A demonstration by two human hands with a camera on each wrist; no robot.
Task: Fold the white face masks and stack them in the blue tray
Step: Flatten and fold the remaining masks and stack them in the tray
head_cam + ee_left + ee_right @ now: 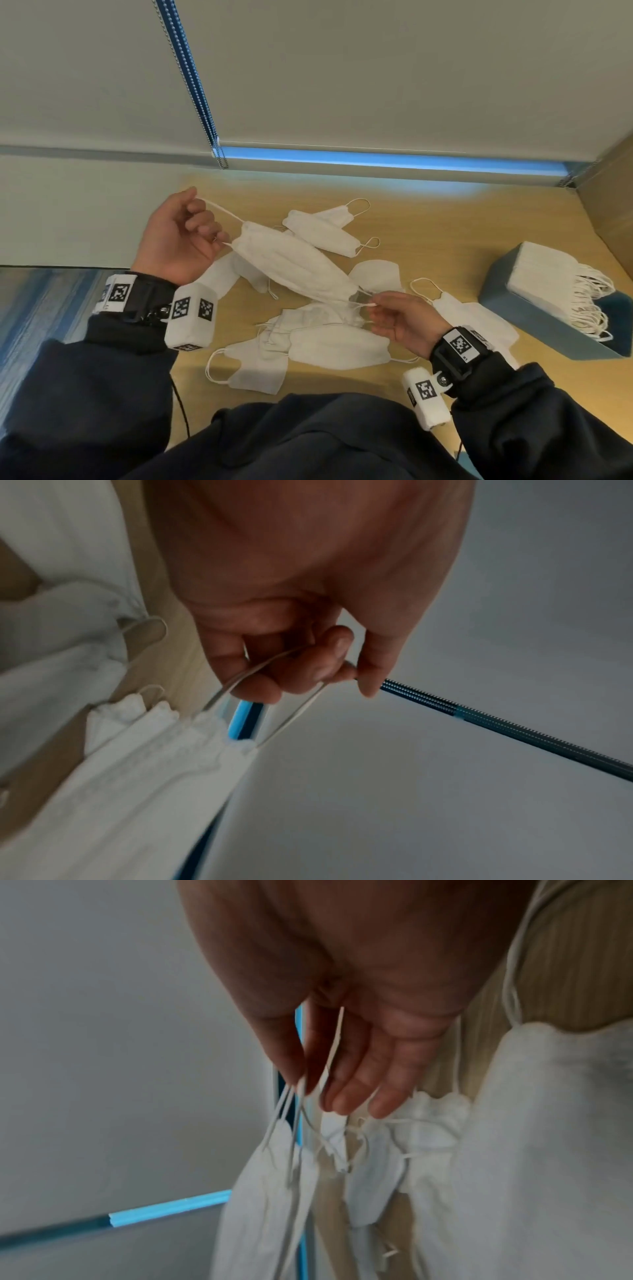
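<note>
The blue tray [534, 320] at the table's right holds a stack of folded masks [544, 274], ear loops spilling over its open side. No writing is readable. Above the loose masks [318, 346] on the table [445, 233], the left hand [178, 236] and right hand [400, 322] each pinch an ear loop, stretching one mask [294, 263] between them.

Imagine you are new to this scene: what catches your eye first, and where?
A white mask stretched in the air between the left hand and right hand, each holding an ear loop. Below it, loose masks litter the table. At the right, a tray holds a neat stack.
</note>
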